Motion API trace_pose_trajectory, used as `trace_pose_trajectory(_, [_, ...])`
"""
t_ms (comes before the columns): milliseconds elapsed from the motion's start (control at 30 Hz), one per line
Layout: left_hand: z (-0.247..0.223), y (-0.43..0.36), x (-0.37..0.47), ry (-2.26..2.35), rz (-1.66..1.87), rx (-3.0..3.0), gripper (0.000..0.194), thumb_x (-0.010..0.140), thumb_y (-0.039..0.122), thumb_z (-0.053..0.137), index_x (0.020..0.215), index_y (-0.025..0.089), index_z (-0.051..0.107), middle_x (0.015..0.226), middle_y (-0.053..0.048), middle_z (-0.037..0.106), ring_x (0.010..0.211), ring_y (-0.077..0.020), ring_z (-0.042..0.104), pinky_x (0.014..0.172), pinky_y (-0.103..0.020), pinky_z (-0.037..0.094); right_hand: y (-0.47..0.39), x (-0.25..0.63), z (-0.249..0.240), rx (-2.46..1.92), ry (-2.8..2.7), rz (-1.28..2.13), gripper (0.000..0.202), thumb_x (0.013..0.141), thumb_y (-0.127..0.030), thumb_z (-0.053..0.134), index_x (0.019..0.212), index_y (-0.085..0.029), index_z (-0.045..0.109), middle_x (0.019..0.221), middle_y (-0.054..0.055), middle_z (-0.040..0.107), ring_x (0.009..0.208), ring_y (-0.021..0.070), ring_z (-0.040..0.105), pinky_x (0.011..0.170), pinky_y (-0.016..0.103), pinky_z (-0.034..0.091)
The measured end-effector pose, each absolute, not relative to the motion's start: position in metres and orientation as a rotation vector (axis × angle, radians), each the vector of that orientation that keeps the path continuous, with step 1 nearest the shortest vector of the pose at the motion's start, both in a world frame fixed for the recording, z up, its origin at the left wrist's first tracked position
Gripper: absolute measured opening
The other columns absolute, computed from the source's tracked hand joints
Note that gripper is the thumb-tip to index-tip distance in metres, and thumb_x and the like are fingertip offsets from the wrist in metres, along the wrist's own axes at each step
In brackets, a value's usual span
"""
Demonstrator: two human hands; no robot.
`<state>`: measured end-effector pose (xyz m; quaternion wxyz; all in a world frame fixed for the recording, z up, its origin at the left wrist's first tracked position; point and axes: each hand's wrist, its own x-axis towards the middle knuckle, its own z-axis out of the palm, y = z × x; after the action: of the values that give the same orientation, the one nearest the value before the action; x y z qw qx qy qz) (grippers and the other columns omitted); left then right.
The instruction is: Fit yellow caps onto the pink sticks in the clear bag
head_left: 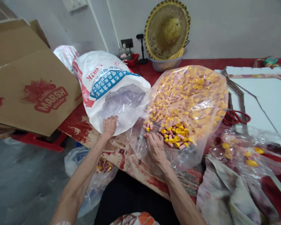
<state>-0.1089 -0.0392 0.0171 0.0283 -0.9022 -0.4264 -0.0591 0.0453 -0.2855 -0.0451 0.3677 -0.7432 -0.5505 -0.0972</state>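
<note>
Worn red paint covers the table point(133, 162), which meets a pale wall point(224, 28) where a straw hat point(167, 29) leans in a basin point(167, 64). On the table, a white sack point(100, 61) lies with its mouth toward the person, and just to its right lies a clear bag point(194, 157) full of yellow caps point(181, 131) and pink pieces point(182, 147). The left hand point(110, 126) is at the near edge of the sack's mouth, fingers bent; whether it grips the plastic I cannot tell. The right hand point(155, 145) is at the near left part of the clear bag, fingers partly curled, just left of the uncovered caps and pieces; its grip is also unclear. Left of the sack stands a cardboard box point(25, 62); right of the clear bag are red-handled scissors point(236, 117) and, nearer, a stained cloth point(224, 190).
</note>
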Motion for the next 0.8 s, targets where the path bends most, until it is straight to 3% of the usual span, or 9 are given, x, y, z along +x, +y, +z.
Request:
trace_pose_trajectory(167, [0.028,-0.043,-0.108,-1.333,-0.581,-2.831,0.034,0.101,0.023,0.048,0.125,0.025,0.071,0.128,-0.016,0.063,0.120,-0.0349,0.060,0.098,-0.048,0.047,-0.287,0.045,-0.045,-1.860,-1.360,-0.227,0.031,0.107,-0.012,0.044,0.123,-0.022,0.068,0.116,0.008,0.075,0.111,0.0202,0.064,0.106,0.037,0.037])
trace_pose_trajectory(233, [0.033,-0.053,-0.111,-1.205,-0.762,-2.978,0.029,0.102,0.027,0.051,0.125,0.024,0.069,0.132,-0.013,0.061,0.121,-0.0300,0.060,0.101,-0.043,0.050,-0.287,0.044,-0.045,-1.844,-1.349,-0.238,0.032,0.107,-0.013,0.044,0.128,-0.021,0.067,0.119,0.009,0.075,0.114,0.0211,0.064,0.107,0.038,0.037])
trace_pose_trajectory(300, [0.035,-0.067,-0.115,-1.052,-0.830,-3.166,0.028,0.105,0.029,0.051,0.128,0.023,0.064,0.123,-0.009,0.064,0.112,-0.0234,0.063,0.100,-0.037,0.052,-0.287,0.042,-0.046,-1.863,-1.360,-0.211,0.031,0.106,-0.011,0.044,0.121,-0.020,0.069,0.111,0.008,0.076,0.108,0.0208,0.065,0.109,0.039,0.036])
trace_pose_trajectory(433, [0.031,-0.104,-0.119,-0.800,-0.650,-3.371,0.027,0.106,0.030,0.052,0.132,0.026,0.062,0.109,-0.004,0.065,0.100,-0.0198,0.065,0.094,-0.033,0.056,-0.286,0.042,-0.042,-1.827,-1.300,-0.034,0.030,0.103,-0.011,0.043,0.111,-0.022,0.070,0.105,0.007,0.076,0.102,0.0212,0.067,0.106,0.039,0.042])
trace_pose_trajectory(600, [0.021,-0.136,-0.121,-0.588,-0.344,-3.396,0.029,0.104,0.033,0.061,0.133,0.031,0.065,0.107,-0.004,0.063,0.098,-0.0207,0.066,0.089,-0.032,0.057,-0.293,0.049,-0.015,-1.587,-1.189,0.354,0.025,0.104,-0.036,0.051,0.110,-0.024,0.072,0.104,0.005,0.077,0.093,0.0220,0.070,0.087,0.033,0.053])
trace_pose_trajectory(800, [0.021,-0.135,-0.129,-0.589,-0.349,-3.491,0.030,0.105,0.036,0.058,0.134,0.030,0.067,0.102,-0.003,0.061,0.095,-0.0197,0.066,0.087,-0.030,0.055,-0.295,0.053,-0.004,-1.498,-1.119,0.574,0.028,0.100,-0.050,0.058,0.106,-0.025,0.070,0.098,0.003,0.076,0.088,0.0217,0.070,0.085,0.035,0.054])
